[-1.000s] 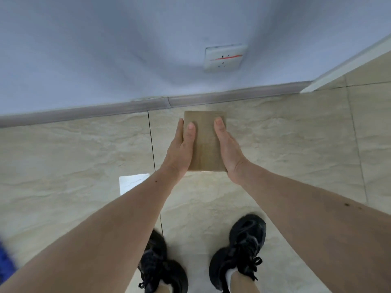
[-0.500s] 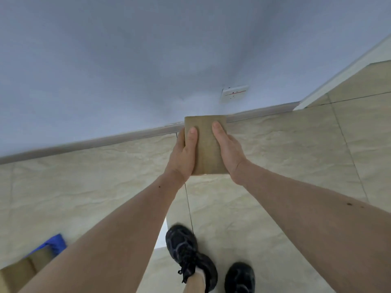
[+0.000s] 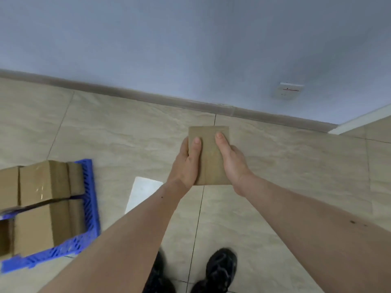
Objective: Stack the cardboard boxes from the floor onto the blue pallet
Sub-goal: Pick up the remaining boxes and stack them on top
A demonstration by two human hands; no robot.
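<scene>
Holding one small cardboard box tight in both grips, left hand and right hand. Maybe four boxes sit blurry on the blue pallet already; this one is not there yet.

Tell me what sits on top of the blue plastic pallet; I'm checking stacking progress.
Brown taped cardboard boxes cover most of the blue plastic pallet. Their count is unclear: the frame cuts them off, and they hide the pallet's deck.

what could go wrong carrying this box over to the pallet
The cardboard box is held only between the left hand and right hand, nothing under it, so it might slip. The white sheet on the floor lies toward the blue pallet; stepping on it could cause a slide.
</scene>
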